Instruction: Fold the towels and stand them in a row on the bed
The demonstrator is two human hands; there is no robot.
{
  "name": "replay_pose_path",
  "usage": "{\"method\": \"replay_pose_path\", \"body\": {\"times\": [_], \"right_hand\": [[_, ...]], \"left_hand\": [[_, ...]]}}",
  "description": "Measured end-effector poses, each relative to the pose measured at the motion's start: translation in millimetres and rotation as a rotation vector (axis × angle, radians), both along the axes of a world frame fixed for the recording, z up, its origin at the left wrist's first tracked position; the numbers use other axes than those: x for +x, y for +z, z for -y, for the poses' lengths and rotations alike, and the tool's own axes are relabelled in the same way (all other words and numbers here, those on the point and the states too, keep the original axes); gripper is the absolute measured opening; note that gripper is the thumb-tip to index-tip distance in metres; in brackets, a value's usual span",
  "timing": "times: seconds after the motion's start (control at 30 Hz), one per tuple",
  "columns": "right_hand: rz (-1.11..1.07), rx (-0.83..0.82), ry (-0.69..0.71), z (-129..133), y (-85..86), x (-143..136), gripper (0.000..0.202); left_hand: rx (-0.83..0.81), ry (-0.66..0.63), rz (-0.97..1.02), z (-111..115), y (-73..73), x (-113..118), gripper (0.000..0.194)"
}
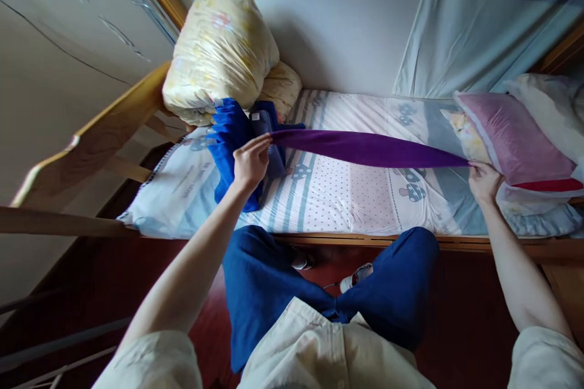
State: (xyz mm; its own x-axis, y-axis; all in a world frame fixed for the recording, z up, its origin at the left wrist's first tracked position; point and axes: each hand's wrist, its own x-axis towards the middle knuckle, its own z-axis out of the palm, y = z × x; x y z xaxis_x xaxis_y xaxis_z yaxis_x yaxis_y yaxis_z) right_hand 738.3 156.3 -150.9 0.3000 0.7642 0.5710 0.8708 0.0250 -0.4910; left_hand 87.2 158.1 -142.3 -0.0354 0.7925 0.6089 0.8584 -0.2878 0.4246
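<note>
A long strip of purple cloth (365, 150) is stretched nearly level above the bed. My left hand (252, 161) is closed on its left end, and my right hand (486, 181) pinches the right end. Between them the cloth sags a little and looks widest near the middle. Just beyond my left hand lies a pile of bright blue ruffled cloth (228, 146) on the sheet. Beside that pile, partly behind my left hand, is a darker blue item (276, 161) whose kind I cannot make out.
The bed (319, 206) has a patterned sheet. A bulky yellow quilt (223, 55) stands at its left end near a wooden rail (95, 121). A pink cushion (533, 134) in clear wrapping lies at the right. A pale curtain (474, 24) hangs behind.
</note>
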Motion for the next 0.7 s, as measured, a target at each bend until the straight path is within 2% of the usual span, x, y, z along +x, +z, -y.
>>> {"method": "replay_pose_path", "body": {"times": [0.1,0.2,0.27,0.33,0.43,0.5,0.63,0.7], "right_hand": [[-0.064,-0.134,0.057,19,-53.2,-2,0.024],[-0.085,-0.272,0.036,41,-101.2,-8,0.023],[-0.094,-0.375,0.034,54,-128.4,-13,0.023],[-0.098,-0.480,0.044,65,-151.0,-16,0.023],[-0.105,-0.609,0.031,77,-175.6,-17,0.024],[-0.111,-0.671,0.006,82,-186.1,-16,0.025],[-0.101,-0.732,-0.029,84,-195.4,-14,0.025],[-0.080,-0.743,-0.034,83,-195.1,-13,0.026]], "left_hand": [[-0.179,-0.057,-0.068,25,-55.6,-1,0.035],[-0.385,-0.066,-0.128,48,-109.0,-3,0.038],[-0.519,-0.038,-0.178,61,-139.2,-4,0.038],[-0.656,-0.003,-0.241,73,-163.5,-5,0.037],[-0.818,0.028,-0.337,86,-188.0,-5,0.036],[-0.828,0.002,-0.382,90,-197.2,-3,0.038],[-0.720,-0.171,-0.460,90,-205.2,5,0.052],[-0.754,-0.219,-0.489,89,-206.9,8,0.057]]}}
